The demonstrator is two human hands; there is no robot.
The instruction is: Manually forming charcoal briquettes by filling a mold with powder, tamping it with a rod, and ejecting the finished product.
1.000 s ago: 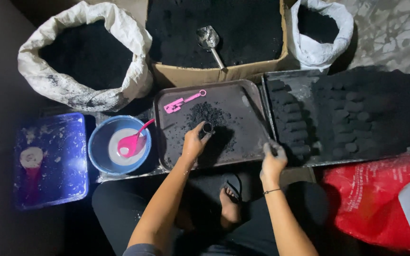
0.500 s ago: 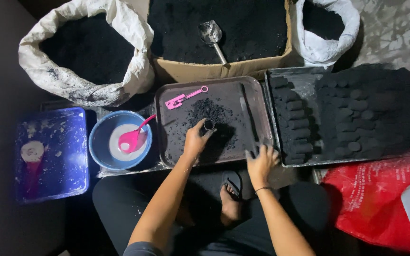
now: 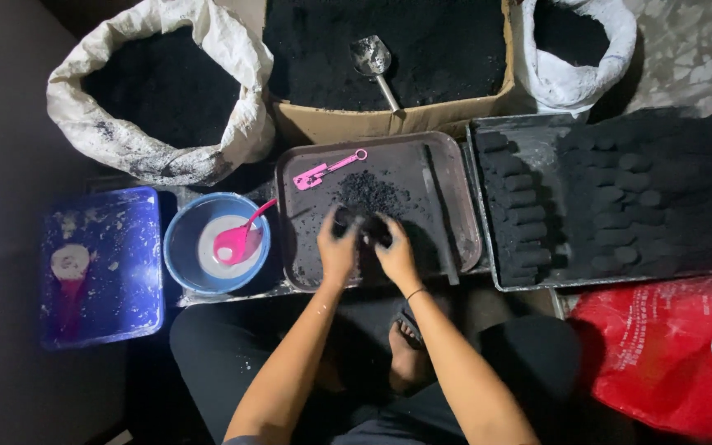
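Both hands meet over the near part of a dark metal tray. My left hand and my right hand are wrapped around a short black cylinder-shaped thing, its dark end showing between the fingers. A small heap of black powder lies on the tray just beyond the hands. A pink flat tool rests at the tray's far left corner. What exactly the hands press is partly hidden by the fingers.
A blue bowl with a pink spoon stands left of the tray, beside a blue lid. Right: a tray of several black cylinders, a red sack. Behind: a white sack, a cardboard box with a scoop, another sack.
My right hand left the tray's right edge and moved left to join the left hand. Both now close on the black cylinder that the left hand held alone.
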